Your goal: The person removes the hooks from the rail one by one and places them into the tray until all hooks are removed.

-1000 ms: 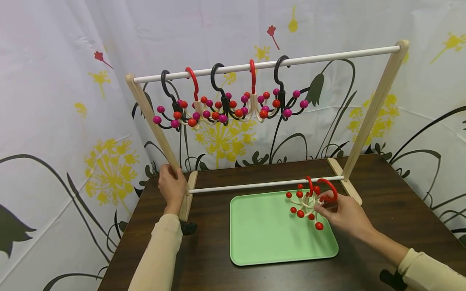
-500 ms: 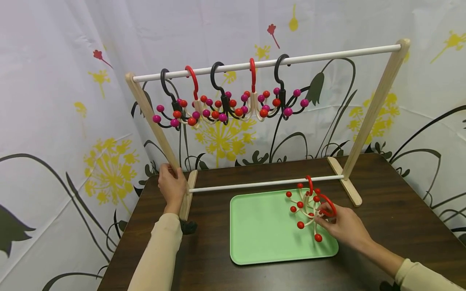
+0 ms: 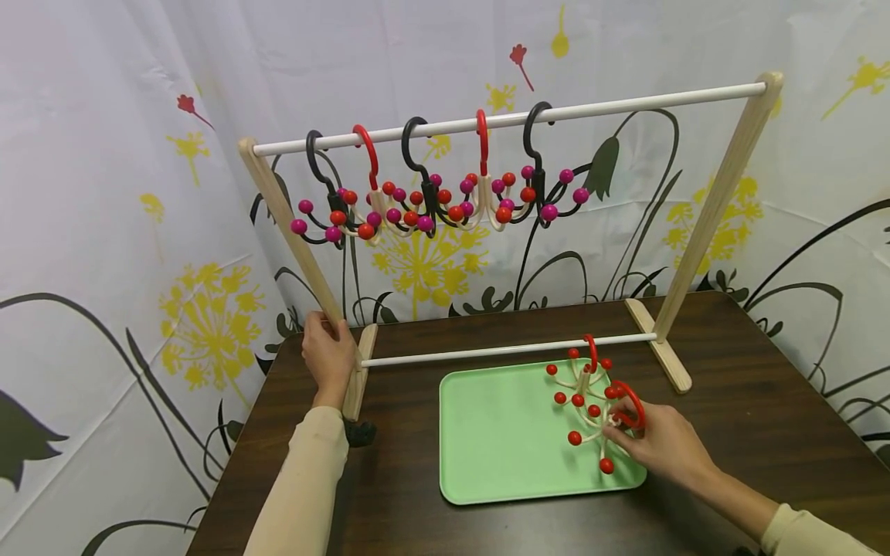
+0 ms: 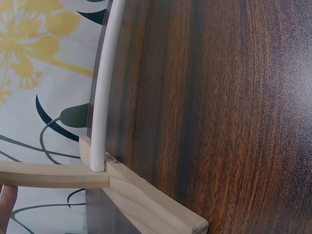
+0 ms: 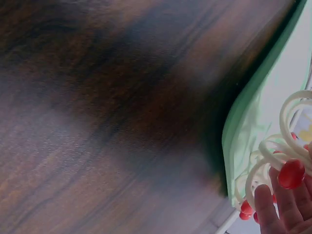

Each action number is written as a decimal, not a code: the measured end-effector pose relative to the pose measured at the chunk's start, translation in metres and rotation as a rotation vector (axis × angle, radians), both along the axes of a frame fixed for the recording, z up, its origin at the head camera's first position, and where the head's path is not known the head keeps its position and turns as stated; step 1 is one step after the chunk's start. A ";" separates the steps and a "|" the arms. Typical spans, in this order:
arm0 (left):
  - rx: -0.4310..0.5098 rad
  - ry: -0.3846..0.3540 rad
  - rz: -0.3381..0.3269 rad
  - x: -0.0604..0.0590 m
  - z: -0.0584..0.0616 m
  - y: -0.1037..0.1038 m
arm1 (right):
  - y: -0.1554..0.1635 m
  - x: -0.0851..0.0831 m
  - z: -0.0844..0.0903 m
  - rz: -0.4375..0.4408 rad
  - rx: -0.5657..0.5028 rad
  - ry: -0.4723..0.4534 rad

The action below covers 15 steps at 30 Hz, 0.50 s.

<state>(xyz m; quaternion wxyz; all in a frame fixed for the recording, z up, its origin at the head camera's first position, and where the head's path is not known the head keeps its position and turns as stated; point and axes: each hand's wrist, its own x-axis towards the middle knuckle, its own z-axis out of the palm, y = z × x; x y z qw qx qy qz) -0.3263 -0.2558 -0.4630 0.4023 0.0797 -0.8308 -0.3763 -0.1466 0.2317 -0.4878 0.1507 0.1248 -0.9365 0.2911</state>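
Observation:
My right hand [image 3: 657, 442] grips a cream hanger with a red hook and red ball tips [image 3: 603, 417] over the right part of the green tray [image 3: 501, 440]. A second red-hooked hanger [image 3: 584, 369] lies on the tray behind it. In the right wrist view my fingertips [image 5: 273, 212] hold the cream arms [image 5: 287, 146] by the tray's edge [image 5: 243, 122]. My left hand [image 3: 327, 355] grips the left leg of the wooden rack [image 3: 292, 232], near its foot [image 4: 146, 200]. Several black and red hangers [image 3: 445, 201] hang on the top rail.
The rack's lower white rail [image 3: 507, 350] crosses just behind the tray, also shown in the left wrist view as a lower white rail [image 4: 105, 83]. The dark wooden table [image 3: 751, 401] stands against a flowered curtain [image 3: 139, 232]. The rack's right leg [image 3: 709, 216] rises by the tray's far right corner.
My right hand has drawn the gripped hanger toward me and slightly down over the tray, away from the second hanger. The left hand has stayed on the rack's leg.

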 end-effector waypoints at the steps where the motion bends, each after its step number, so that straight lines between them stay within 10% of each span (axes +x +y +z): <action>1: 0.001 0.001 0.000 0.000 0.000 0.000 | 0.000 0.000 0.000 0.001 0.002 -0.011; 15: 0.003 0.001 -0.001 0.001 0.001 0.001 | -0.003 -0.006 -0.010 -0.005 -0.020 -0.097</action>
